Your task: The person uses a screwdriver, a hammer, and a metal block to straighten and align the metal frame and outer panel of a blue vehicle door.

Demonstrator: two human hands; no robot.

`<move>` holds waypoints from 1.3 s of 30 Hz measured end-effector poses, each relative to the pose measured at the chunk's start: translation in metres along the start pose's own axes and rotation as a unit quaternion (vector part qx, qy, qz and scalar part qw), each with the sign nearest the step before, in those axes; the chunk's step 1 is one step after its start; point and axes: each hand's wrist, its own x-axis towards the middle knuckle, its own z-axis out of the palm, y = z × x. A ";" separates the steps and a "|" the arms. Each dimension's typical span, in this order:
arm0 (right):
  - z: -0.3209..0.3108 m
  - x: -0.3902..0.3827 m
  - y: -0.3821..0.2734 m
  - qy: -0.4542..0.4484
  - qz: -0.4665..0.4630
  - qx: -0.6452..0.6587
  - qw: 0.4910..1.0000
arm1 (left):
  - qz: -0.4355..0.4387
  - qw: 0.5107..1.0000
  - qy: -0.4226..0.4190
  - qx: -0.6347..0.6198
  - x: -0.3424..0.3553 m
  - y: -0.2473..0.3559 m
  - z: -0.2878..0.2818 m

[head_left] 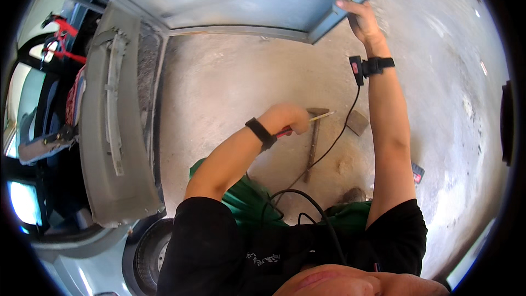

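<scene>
My left hand [287, 119] is closed in a fist round a screwdriver-like tool with a red handle. Its thin pale shaft [322, 116] points to the right, away from the blue metal panel. My right hand [364, 24] reaches far forward and grips the lower right corner of that light blue vehicle panel [241, 0]. The thumb lies over the panel's edge, while the other fingers are partly hidden behind it. Below the left hand, a hammer [314, 145] lies on the concrete floor, its head partly covered by the hand and shaft.
On the left is a vehicle with a grey inner trim panel [112, 115] and a wheel [150, 249]. A small block [358, 123] rests on the floor near the hammer. A black cable [350, 112] hangs from the right wrist's device. A red-and-black object [418, 173] lies beside my right arm.
</scene>
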 end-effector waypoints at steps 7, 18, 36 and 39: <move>-0.017 0.000 0.012 0.005 0.016 0.041 0.999 | 0.007 0.994 0.047 -0.096 -0.033 0.003 0.006; -0.031 -0.007 0.014 -0.041 0.039 0.057 0.997 | -0.016 0.993 0.104 0.056 0.028 -0.042 0.041; -0.013 0.003 0.026 0.044 0.054 0.126 0.990 | 0.089 0.984 -0.074 0.135 0.074 -0.077 0.093; 0.001 0.001 0.014 0.007 0.011 0.125 0.992 | 0.021 0.983 -0.141 0.112 0.108 -0.079 0.106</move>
